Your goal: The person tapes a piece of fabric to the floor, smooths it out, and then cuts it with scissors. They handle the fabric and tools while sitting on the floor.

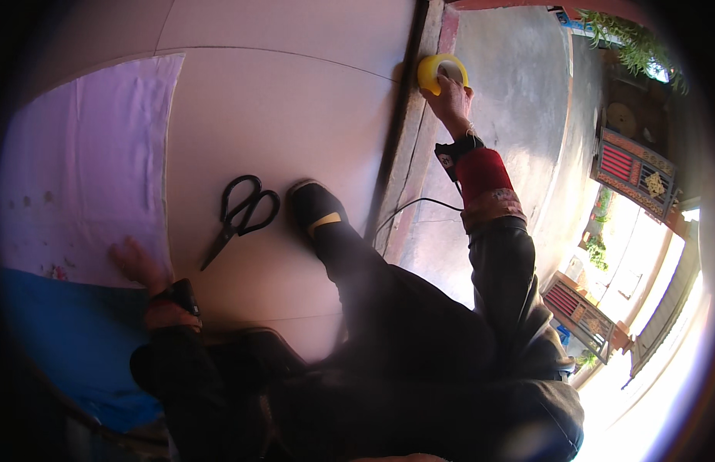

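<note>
My right hand (451,103) grips a roll of yellow adhesive tape (429,74) at the wooden door sill, its arm stretched out to the upper right. My left hand (136,264) lies on a lilac cloth (117,156) near its lower right corner; its fingers look spread, and no object shows in them. Between the cloth and my shoe, black-handled scissors (239,215) rest on the tiled floor, blades pointing down and to the left. A blue cloth or sheet (63,341) borders the lilac cloth's lower edge.
The raised wooden sill (412,133) divides the tiles (276,115) from a grey concrete floor (501,75). My dark shoe (316,202) stands beside the scissors. A black cable (424,200) runs from near my right wrist to the sill. Plants and ornamental railings appear at the far right.
</note>
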`<state>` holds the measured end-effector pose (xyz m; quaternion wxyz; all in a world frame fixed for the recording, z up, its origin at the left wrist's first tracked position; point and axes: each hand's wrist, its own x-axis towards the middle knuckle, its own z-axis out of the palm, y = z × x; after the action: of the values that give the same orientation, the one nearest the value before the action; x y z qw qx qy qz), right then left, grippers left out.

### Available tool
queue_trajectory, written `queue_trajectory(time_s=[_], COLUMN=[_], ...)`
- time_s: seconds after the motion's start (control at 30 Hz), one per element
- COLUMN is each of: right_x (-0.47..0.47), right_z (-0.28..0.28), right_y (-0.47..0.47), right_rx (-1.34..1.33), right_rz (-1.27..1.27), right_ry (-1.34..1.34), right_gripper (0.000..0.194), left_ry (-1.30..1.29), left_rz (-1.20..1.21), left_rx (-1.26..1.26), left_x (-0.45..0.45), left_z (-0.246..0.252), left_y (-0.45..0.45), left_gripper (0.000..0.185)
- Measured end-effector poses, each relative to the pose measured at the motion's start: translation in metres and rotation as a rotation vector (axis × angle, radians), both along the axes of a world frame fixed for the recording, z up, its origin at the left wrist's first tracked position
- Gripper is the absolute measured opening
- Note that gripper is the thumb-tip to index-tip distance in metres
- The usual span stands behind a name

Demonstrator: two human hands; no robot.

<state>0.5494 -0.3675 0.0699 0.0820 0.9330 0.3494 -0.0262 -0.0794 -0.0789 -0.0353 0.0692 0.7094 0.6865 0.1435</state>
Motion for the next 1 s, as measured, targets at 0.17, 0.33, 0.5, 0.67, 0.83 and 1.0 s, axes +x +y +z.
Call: queue_trajectory(time_s=[0.17,0.33,0.5,0.67,0.83,1.0], right_x=[-0.003,-0.026,-0.077,-0.133,-0.187,-0.228], right_z=[0.004,0.026,0.05,0.067,0.073,0.081], right_y=[0.007,0.025,0.066,0.108,0.139,0.159], right_rx=[0.104,0.255,0.601,0.673,0.69,0.533], right_rz=[0.02,0.009,0.069,0.214,0.529,0.867], right_ry=[-0.021,0.244,0.78,1.121,1.053,0.933], right_gripper=[0.042,0.037,0.028,0.025,0.031,0.029], left_ry=[-0.217,-0.27,-0.418,-0.701,-1.172,-1.56], left_rz=[-0.205,-0.332,-0.448,-0.415,-0.349,-0.229], left_rx=[0.053,-0.047,-0.173,-0.39,-0.829,-1.025], left_x=[0.026,0.059,0.093,0.135,0.183,0.211], left_z=[0.005,0.026,0.048,0.079,0.138,0.176], left_y=[-0.004,-0.019,-0.04,-0.055,-0.059,-0.052], left_gripper=[0.044,0.038,0.032,0.022,0.026,0.032])
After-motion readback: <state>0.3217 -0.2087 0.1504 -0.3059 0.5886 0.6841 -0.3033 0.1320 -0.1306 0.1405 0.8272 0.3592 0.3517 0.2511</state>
